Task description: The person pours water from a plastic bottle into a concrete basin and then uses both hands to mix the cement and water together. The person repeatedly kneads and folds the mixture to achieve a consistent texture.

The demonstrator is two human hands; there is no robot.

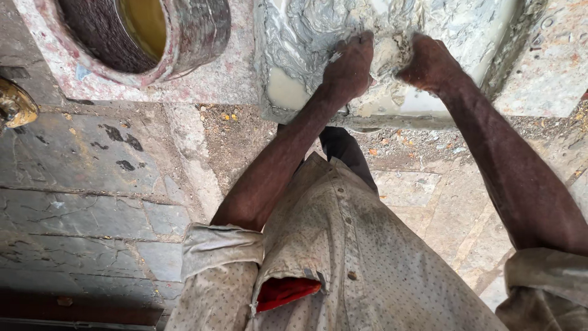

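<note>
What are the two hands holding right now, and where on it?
Both the left hand and right hand are closed on the lump of pale wet clay in the tray, gripping its left and right sides.

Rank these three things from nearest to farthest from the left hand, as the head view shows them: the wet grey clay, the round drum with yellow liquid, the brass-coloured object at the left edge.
1. The wet grey clay: the left hand presses into it, at top centre.
2. The round drum: to the left of the clay, at top left.
3. The brass-coloured object: at the far left edge of the picture.
</note>
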